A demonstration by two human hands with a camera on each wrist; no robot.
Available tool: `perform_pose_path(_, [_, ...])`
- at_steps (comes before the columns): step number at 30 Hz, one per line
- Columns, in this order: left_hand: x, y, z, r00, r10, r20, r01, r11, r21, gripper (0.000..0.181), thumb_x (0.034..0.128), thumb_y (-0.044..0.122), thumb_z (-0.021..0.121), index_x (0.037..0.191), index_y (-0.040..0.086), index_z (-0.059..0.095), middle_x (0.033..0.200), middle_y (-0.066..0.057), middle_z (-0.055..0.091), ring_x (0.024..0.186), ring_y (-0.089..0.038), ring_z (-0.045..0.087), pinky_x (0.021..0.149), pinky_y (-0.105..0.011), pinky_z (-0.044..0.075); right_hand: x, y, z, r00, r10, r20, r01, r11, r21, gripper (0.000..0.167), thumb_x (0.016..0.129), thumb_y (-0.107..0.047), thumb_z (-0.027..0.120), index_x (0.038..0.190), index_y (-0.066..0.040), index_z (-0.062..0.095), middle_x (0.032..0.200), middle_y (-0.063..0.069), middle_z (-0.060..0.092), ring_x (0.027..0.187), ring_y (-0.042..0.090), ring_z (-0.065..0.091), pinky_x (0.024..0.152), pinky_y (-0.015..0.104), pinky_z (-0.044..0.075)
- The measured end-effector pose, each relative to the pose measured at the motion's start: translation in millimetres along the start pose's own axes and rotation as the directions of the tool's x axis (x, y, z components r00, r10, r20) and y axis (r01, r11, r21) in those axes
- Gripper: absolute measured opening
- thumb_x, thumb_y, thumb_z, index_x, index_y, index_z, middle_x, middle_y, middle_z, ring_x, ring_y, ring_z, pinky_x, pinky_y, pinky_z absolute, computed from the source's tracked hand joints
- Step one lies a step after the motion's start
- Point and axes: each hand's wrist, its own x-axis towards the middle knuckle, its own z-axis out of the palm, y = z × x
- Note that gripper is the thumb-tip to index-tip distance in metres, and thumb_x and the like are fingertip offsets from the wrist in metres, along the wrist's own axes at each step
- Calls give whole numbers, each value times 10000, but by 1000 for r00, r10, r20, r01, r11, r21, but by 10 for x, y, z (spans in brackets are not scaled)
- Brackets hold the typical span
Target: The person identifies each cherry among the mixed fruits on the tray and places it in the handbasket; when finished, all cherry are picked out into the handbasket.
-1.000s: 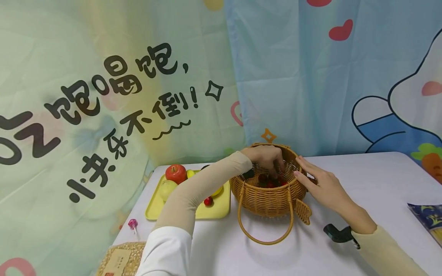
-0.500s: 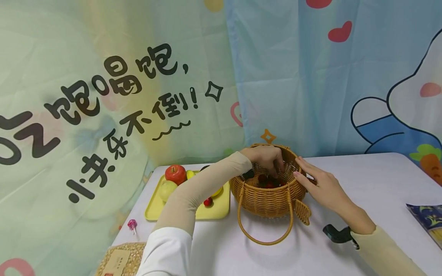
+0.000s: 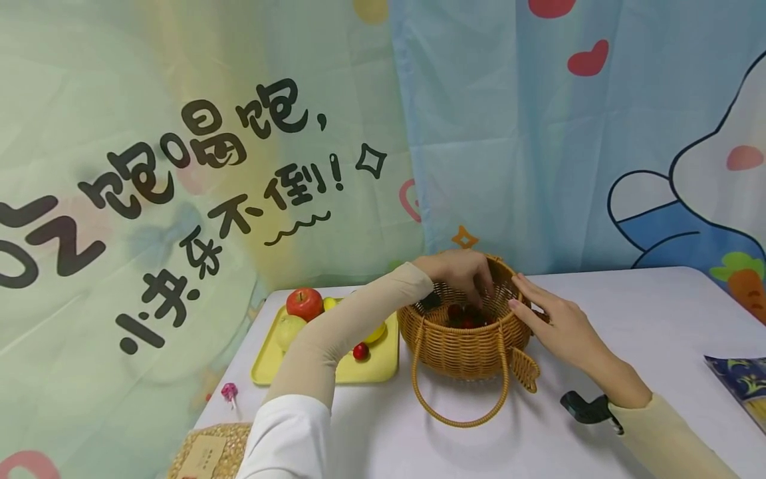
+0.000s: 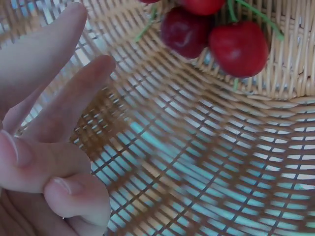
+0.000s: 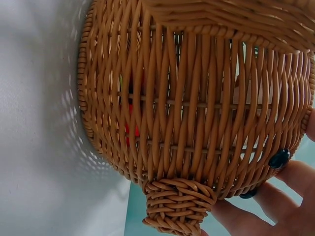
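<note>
A brown wicker basket [image 3: 461,352] stands on the table, its looped handle lowered toward the front. My left hand [image 3: 463,271] reaches inside it from above. In the left wrist view, the left hand [image 4: 54,132] has two digits extended and the others bent toward the palm, with nothing visible in its grasp. Several red cherries [image 4: 238,49] with green stems lie on the weave, apart from those fingertips. My right hand [image 3: 559,326] rests on the basket's right rim with straight fingers. In the right wrist view, fingers [image 5: 275,196] touch the basket's wicker side [image 5: 197,108].
Left of the basket lies a yellow tray [image 3: 383,366] with a red apple [image 3: 304,304], a pale green round fruit [image 3: 290,330] and a cherry [image 3: 361,351]. A lollipop [image 3: 230,392] and a bag of grain [image 3: 209,452] sit nearer. A dark blue packet [image 3: 742,386] lies far right.
The head view tilts very slightly. Both hands stay in about the same places, the left inside the basket and the right on its rim.
</note>
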Motion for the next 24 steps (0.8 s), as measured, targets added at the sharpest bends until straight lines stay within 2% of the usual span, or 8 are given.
perform_pose_path(6, [-241,3,-158,991,50,-122,-55,998,-37,302,908,199,799,1208,170,779,1205,11,770,1038,-67,731,867,-153,547,12,-8,15,1000,5,9,-5,1000,3,647,1078,-453,484,1616,-134,320,1644,201,340,1434,529,399,1064,734,365])
perform_pose_path(10, [-481,21,-241,979,76,-191,-90,994,-62,326,923,189,780,1242,129,756,1234,-27,762,1104,-118,731,917,-176,550,5,-5,9,1000,5,11,-5,1000,-2,652,1079,-463,477,1620,-139,311,1646,203,335,1431,529,402,1063,728,370])
perform_pose_path(13, [-698,22,-233,957,90,-276,-116,990,-79,331,916,192,786,1237,120,757,1217,-39,768,1104,-137,732,916,-192,553,-8,7,4,1000,7,8,-7,1000,-9,654,1079,-460,478,1620,-135,310,1644,206,336,1419,531,416,1055,726,380])
perform_pose_path(14, [-777,19,-220,946,86,-312,-118,989,-85,324,915,202,789,1230,130,762,1212,-28,770,1088,-112,731,887,-181,547,-13,9,2,1000,7,7,-7,1000,-10,653,1078,-457,481,1619,-131,312,1641,209,339,1416,533,419,1052,728,382])
perform_pose_path(16, [-943,-4,-175,915,91,-393,-142,985,-102,312,910,201,795,1213,134,772,1204,-37,774,910,-83,718,748,-180,512,-17,14,5,1000,7,7,-7,1000,-10,653,1077,-453,485,1618,-130,314,1640,211,341,1409,532,429,1044,727,388])
perform_pose_path(19, [-1210,-56,-97,858,73,-509,-165,976,-139,298,907,199,799,1198,138,782,1180,-42,781,598,-68,474,574,-223,357,-12,13,14,1000,-2,5,2,1000,-10,653,1077,-448,489,1616,-123,317,1636,218,345,1396,534,442,1034,724,401])
perform_pose_path(21, [-1389,-106,-37,822,54,-567,-178,970,-166,304,908,183,797,1207,131,778,1175,-55,782,516,-96,272,518,-241,268,-3,10,21,1000,-10,2,10,1000,-9,651,1077,-444,489,1614,-115,322,1633,222,347,1391,535,448,1031,724,404])
perform_pose_path(24, [-1656,-203,66,780,4,-626,-173,962,-209,305,902,165,802,1201,114,780,1161,-80,783,448,-83,179,466,-232,242,6,1,28,1000,-20,-5,20,1000,-8,647,1078,-435,491,1608,-100,332,1629,227,353,1389,536,450,1032,723,405])
